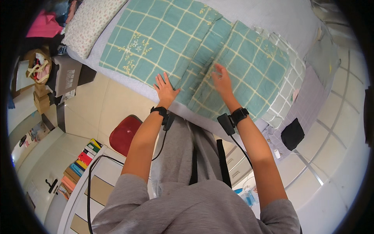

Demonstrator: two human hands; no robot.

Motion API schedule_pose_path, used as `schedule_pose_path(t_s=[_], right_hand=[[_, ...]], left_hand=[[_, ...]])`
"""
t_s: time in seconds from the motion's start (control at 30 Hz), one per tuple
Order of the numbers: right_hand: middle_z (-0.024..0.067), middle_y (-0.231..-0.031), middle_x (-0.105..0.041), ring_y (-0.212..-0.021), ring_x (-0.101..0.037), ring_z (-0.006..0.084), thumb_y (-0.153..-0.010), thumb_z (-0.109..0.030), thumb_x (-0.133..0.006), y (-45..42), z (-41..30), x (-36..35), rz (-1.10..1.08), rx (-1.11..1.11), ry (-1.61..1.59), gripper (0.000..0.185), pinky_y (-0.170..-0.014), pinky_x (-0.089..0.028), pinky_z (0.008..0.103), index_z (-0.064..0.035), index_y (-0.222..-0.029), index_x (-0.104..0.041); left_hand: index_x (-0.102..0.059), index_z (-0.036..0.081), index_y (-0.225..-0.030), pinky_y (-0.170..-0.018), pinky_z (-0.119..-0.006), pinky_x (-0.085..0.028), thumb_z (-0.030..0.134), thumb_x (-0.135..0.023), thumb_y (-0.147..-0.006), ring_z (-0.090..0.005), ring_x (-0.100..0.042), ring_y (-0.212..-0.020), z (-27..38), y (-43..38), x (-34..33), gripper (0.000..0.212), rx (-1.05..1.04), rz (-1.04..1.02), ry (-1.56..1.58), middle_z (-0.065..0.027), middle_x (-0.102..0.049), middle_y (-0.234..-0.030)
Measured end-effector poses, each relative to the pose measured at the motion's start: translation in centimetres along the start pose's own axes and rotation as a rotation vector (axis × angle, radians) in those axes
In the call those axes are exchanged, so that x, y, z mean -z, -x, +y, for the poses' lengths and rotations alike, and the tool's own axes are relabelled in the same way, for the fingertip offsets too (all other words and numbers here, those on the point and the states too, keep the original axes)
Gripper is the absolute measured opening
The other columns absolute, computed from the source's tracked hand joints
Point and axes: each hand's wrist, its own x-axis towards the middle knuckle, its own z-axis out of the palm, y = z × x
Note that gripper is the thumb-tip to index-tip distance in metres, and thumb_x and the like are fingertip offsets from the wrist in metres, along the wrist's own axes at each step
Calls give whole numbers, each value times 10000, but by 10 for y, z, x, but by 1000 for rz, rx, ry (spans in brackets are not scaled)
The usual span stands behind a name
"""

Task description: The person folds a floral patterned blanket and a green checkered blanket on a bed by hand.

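Note:
A green checked cloth with yellow leaf prints lies on the bed, with a raised fold running across it. My left hand rests palm down near the cloth's front edge, its fingers spread. To the right of the fold is my right hand, slightly blurred, with bent fingers and nothing seen in it; whether it touches the cloth is unclear. A grey-and-white checked cloth shows from under the green one at its right end. Both wrists wear black straps with cabled devices.
A floral pillow lies at the bed's upper left. On the floor side are a red seat, a grey storage box and a paper bag. A black cloth lies at the right. Cables hang from both wrists.

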Motion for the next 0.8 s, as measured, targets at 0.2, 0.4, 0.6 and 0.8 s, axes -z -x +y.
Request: schedule_pose_path(t_s=[0.2,0.4,0.6,0.8], right_hand=[[107,-1037,-422,-973,-386,186,-712,-250,-539,-42,6,-56,-158,-229,-165,518,-785,-330,294,-19,-1117,-315],[96,-1023,-432,-937,-418,199,-688,-362,-549,-112,-30,-118,28,-815,-369,570,-808,-326,307,-41,-1113,-346],[59,-942,-506,-891,-471,208,-733,-322,-479,-213,-111,-163,-15,-793,-955,366,-787,-368,330,-46,-973,-484],[116,-816,-514,-780,-499,157,-648,-72,-566,-304,-251,-240,-207,562,-31,466,-634,-426,271,53,-1037,-343]], left_hand=[[-300,71,-1117,-793,-416,-289,168,-634,-586,-336,-321,-986,-26,-36,-4,635,-67,-48,92,-205,-318,-1081],[-418,13,-989,-737,-364,-356,106,-572,-605,-305,-449,-875,-96,-74,38,424,-261,-254,460,-151,-481,-940],[-423,42,-979,-702,-383,-382,146,-548,-633,-304,-468,-849,-143,-133,175,382,-248,-393,621,-144,-490,-914],[-434,110,-1059,-750,-348,-381,153,-540,-628,-282,-487,-863,-262,-261,337,446,-32,114,428,-135,-516,-929]])
